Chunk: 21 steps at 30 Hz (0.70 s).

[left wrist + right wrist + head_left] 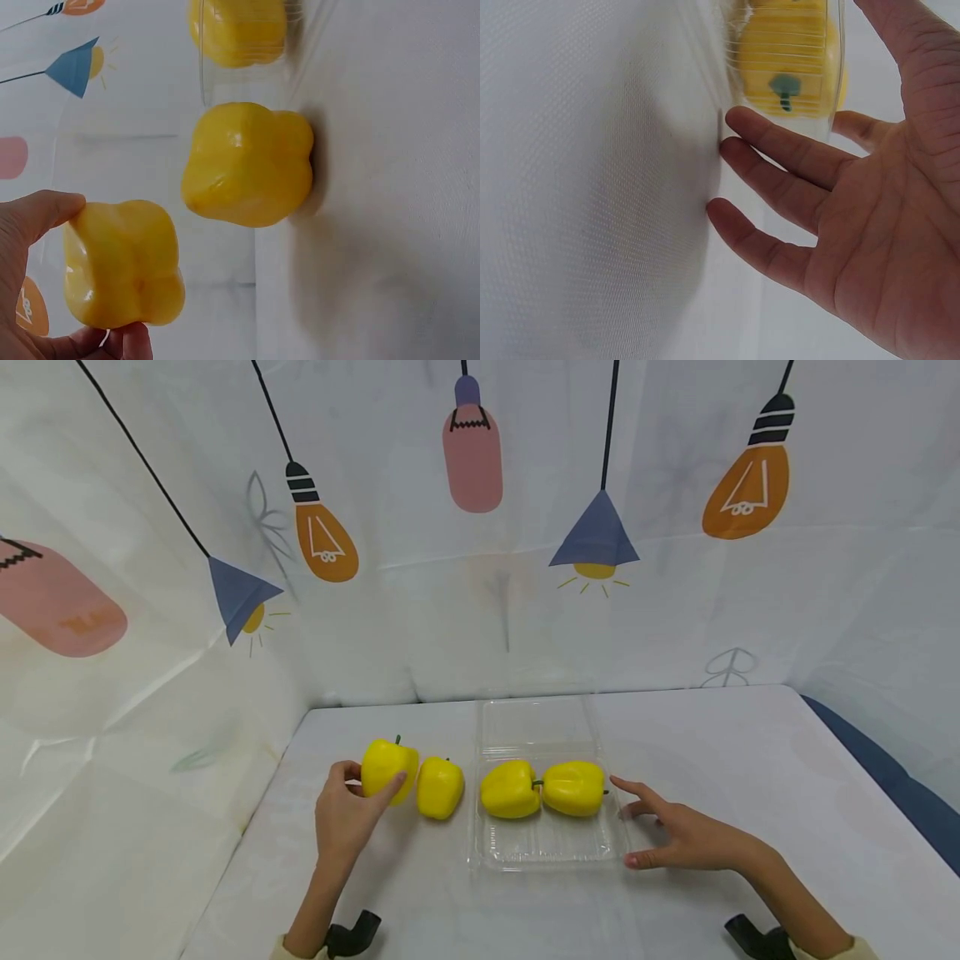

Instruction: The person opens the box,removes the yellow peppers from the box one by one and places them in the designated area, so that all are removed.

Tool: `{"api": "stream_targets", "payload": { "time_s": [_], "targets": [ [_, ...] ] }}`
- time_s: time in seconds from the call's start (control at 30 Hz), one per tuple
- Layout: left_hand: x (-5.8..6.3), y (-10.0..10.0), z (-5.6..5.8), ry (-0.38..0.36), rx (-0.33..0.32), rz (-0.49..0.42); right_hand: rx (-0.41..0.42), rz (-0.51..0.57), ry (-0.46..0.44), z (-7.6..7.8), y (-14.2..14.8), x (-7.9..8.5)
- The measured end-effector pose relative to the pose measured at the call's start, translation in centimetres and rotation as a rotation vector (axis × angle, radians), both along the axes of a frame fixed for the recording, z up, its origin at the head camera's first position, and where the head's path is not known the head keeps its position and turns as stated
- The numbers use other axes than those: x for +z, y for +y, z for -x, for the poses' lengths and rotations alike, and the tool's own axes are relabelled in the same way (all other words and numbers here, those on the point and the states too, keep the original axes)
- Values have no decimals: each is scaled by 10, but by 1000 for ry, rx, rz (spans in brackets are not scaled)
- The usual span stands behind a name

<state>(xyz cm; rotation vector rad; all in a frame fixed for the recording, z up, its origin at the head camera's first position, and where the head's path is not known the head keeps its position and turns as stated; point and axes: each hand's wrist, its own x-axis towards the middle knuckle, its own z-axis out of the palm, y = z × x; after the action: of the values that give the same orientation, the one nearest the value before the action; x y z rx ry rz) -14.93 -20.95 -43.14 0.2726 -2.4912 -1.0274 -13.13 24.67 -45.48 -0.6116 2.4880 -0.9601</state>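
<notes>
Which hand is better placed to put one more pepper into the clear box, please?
Probably the left hand: it holds a yellow pepper above the table, and a second pepper stands close by. The right hand holds no pepper and is across the clear box from both.

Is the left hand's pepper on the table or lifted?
Lifted: the left wrist view shows a gap between the held pepper and the table.

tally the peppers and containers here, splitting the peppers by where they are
Yellow peppers in the clear container: 2
Yellow pepper held by the left hand: 1
Yellow pepper on the table: 1
Clear container: 1
Total: 5
</notes>
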Motion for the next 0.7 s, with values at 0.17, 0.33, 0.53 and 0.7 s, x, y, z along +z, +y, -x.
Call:
{"api": "stream_targets", "payload": {
  "time_s": [0.17, 0.33, 0.53, 0.7],
  "targets": [
    [-1, -3, 0, -48, 28, 2, -9, -3, 0, 0, 0, -1],
    [-3, -5, 2, -102, 54, 45, -18, 2, -7, 0, 0, -3],
    [-9, -6, 4, -151, 60, 70, -9, 5, 0, 0, 0, -3],
    [-14, -7, 5, -187, 53, 63, -6, 5, -2, 0, 0, -2]
  ]
}}
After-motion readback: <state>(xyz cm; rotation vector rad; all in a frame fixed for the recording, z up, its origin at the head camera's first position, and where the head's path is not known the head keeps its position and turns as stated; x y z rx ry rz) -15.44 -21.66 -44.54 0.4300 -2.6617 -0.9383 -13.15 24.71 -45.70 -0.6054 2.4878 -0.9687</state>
